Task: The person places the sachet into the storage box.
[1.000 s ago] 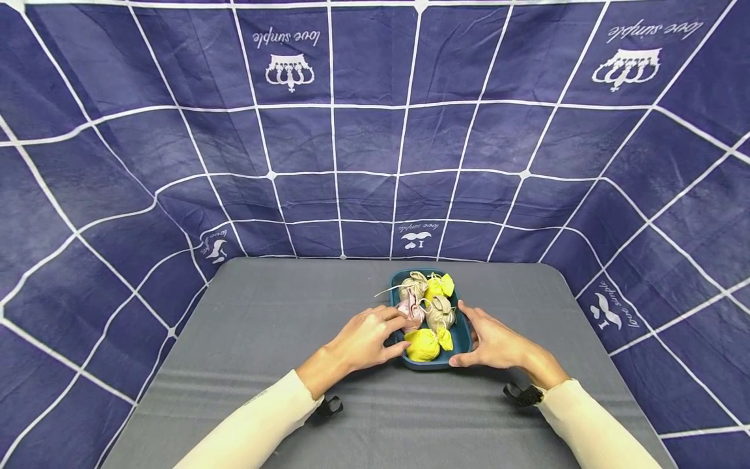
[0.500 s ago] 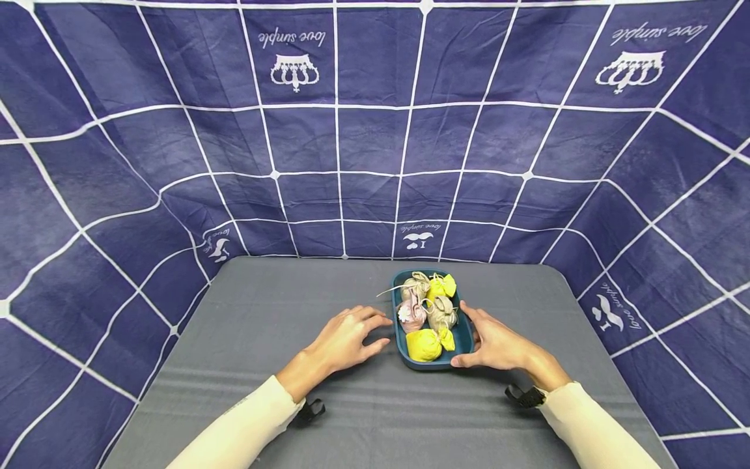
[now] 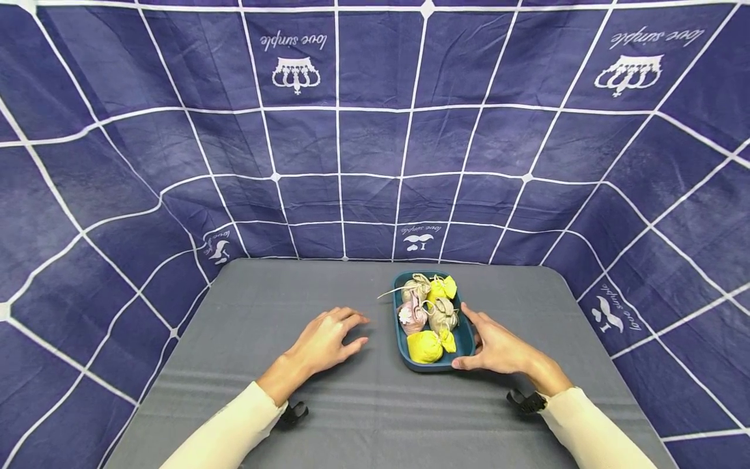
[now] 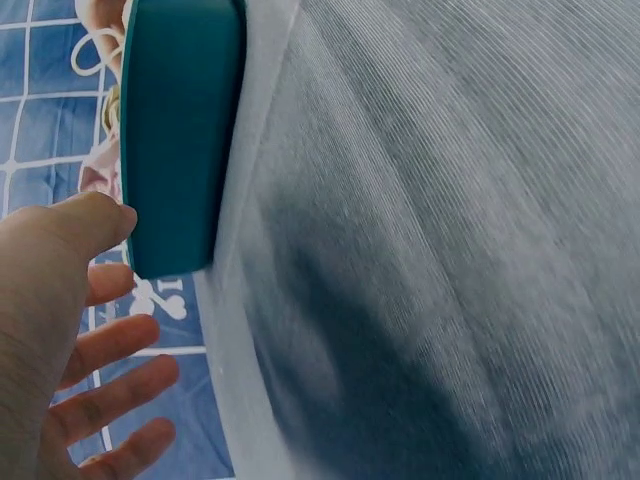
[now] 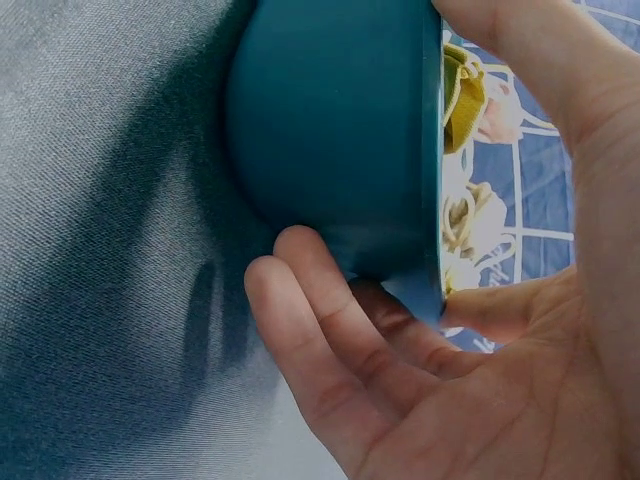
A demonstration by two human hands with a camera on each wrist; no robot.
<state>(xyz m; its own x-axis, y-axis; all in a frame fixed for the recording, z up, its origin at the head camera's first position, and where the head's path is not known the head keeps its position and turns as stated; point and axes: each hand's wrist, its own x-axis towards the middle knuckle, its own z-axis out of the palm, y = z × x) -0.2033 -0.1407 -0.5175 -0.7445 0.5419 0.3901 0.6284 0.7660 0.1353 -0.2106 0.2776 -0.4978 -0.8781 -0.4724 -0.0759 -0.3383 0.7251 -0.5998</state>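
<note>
In the head view, a teal tray (image 3: pixel 433 368) sits on the grey table with small drawstring pouches in it. A yellow pouch (image 3: pixel 424 347) lies at the near end, with a pink pouch (image 3: pixel 412 315) bearing a white flower behind it. Beige pouches (image 3: pixel 443 315) and a second yellow pouch (image 3: pixel 442 287) fill the rest. My right hand (image 3: pixel 498 345) holds the tray's right side, thumb at the near corner and fingers along the wall. Left of the tray, my left hand (image 3: pixel 322 342) hovers apart from it, fingers loosely extended and holding nothing.
The grey table (image 3: pixel 275 293) extends around the tray. A blue cloth with a white grid (image 3: pixel 369 143) hangs behind and at both sides. One pouch's cord (image 3: pixel 387 293) trails over the tray's left rim.
My left hand has drawn away from the pink pouch and moved left, clear of the tray. My right hand stays at the tray's right side, and the tray has hardly moved.
</note>
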